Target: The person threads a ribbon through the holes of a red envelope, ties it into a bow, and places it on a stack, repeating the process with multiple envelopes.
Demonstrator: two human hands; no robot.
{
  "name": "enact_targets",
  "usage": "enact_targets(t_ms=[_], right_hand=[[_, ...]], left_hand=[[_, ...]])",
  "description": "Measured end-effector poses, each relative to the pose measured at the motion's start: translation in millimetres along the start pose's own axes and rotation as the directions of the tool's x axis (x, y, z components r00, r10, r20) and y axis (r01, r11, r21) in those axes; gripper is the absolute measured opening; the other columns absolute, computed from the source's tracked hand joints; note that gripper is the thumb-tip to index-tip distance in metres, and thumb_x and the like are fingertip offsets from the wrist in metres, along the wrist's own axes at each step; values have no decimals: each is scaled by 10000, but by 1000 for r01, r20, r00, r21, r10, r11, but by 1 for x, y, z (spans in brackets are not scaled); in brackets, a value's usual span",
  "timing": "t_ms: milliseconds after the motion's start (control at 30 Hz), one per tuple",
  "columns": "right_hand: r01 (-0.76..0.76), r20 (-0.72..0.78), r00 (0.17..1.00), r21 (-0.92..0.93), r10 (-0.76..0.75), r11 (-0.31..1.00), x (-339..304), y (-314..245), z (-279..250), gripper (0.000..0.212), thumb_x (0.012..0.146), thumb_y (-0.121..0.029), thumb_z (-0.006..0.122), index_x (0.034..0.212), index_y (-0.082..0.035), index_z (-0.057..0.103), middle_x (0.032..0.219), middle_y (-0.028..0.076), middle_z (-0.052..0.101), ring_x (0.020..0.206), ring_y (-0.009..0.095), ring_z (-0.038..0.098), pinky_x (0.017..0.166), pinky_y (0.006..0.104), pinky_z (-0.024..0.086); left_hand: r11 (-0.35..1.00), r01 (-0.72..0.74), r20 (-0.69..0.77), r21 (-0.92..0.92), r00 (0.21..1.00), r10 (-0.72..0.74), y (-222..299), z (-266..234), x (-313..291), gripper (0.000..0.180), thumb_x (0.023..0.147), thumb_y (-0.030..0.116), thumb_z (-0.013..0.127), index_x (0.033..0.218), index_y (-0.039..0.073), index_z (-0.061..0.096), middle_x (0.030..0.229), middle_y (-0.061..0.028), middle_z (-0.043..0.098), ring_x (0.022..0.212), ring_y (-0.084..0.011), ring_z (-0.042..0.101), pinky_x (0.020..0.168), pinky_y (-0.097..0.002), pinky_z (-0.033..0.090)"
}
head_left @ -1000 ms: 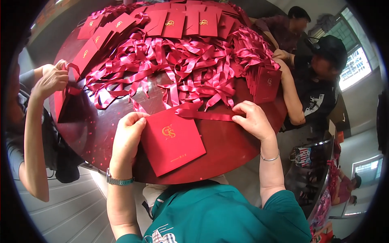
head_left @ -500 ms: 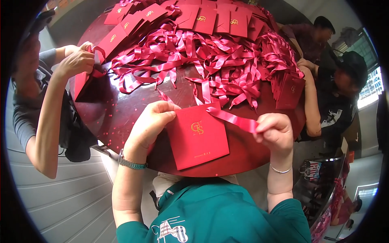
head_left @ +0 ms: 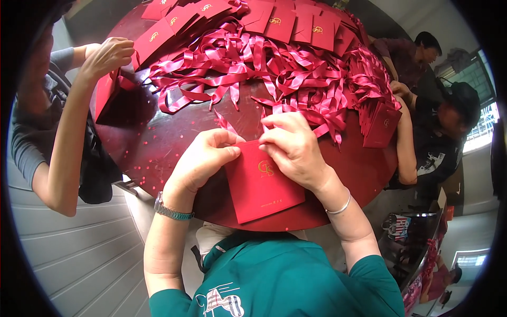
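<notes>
A flat red paper gift bag (head_left: 259, 193) with a gold emblem stands tilted at the near edge of the table in front of me. My left hand (head_left: 208, 158) grips its upper left corner, thumb on the front face. A short end of pink satin ribbon (head_left: 225, 122) sticks up behind that corner. At the middle of the bag's top edge, my right hand (head_left: 296, 150) pinches with thumb and fingertips. Only a sliver of ribbon shows by those fingertips; the rest is hidden behind the hand.
Beyond the bag lies a heap of pink ribbons (head_left: 227, 68), with rows of red bags (head_left: 311, 29) behind. More bags (head_left: 381, 126) lean at the right. A person's hand (head_left: 108, 58) works at the left, over another bag (head_left: 105, 95); people sit at the right of the round table (head_left: 343, 174).
My right hand has moved left from out beside the bag, where it held a ribbon stretched out, to the bag's top edge. My left hand keeps its corner.
</notes>
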State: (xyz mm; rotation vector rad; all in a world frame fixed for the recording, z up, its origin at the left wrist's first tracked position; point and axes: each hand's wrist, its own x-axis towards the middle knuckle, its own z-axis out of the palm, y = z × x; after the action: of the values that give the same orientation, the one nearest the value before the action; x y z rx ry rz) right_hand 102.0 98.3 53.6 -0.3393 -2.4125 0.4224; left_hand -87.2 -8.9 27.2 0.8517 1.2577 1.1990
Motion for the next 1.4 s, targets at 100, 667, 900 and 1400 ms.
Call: enact_targets(t_ms=[100,667,900,1400], right_hand=[[59,117,992,-67,-51,996,8,2,9,198,727,-61,765,900,-79,672,897,45,655,834,263,582,777,388,452],[22,10,1000,-37,-22,999,1,1,-7,126,738,-19,752,831,-64,682,762,75,659,688,267,602,648,370,485],[-107,-26,994,-25,106,994,-4,-2,7,80,755,-43,730,788,-51,658,709,88,629,665,275,587,624,378,471],[-128,65,985,-337,159,933,8,-21,9,102,752,-75,657,688,-54,581,637,117,598,615,296,596,589,398,484]], left_hand=[[998,-41,-20,40,999,42,-5,0,2,225,858,61,632,1054,-46,659,938,-56,675,857,-112,615,812,-258,500],[992,-15,-58,-122,998,8,-2,15,11,153,901,50,589,1026,-17,646,910,-27,662,817,-101,596,777,-253,487],[994,-57,-97,-92,994,48,-4,17,12,163,897,57,609,1028,-33,646,913,-46,671,800,-100,611,743,-247,497],[777,-307,-204,549,853,481,-7,39,10,117,808,-11,631,921,-38,640,903,-174,601,865,-324,622,797,-386,511]])
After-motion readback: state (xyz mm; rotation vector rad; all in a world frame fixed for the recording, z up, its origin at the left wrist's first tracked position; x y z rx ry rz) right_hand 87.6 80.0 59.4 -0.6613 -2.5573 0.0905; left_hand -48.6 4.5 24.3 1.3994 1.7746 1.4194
